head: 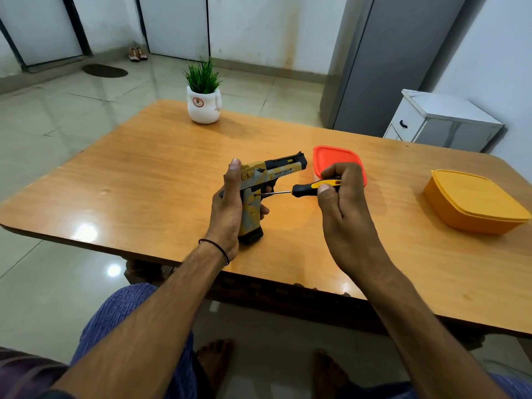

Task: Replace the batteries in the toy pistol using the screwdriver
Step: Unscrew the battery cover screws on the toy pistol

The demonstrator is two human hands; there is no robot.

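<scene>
The right hand (345,208) pinched the handle of the screwdriver (313,188) between thumb and curled fingers. From that hand the shaft ran leftward, roughly level, with its tip at a screw hole in the grip of the toy pistol (259,185).

The left hand (227,214) gripped the pistol from the rear, thumb raised along the back of the slide. The pistol stood upright between the hands, grip base down at the table (144,174). Its barrel axis ran left to right, muzzle toward the red lid (331,156) just beyond the right hand.

Judged step: working the battery-cover screw, cover not yet removed. The turning direction could not be determined. The next move called for axial pressure, the tip kept seated, and a steady pistol.
</scene>
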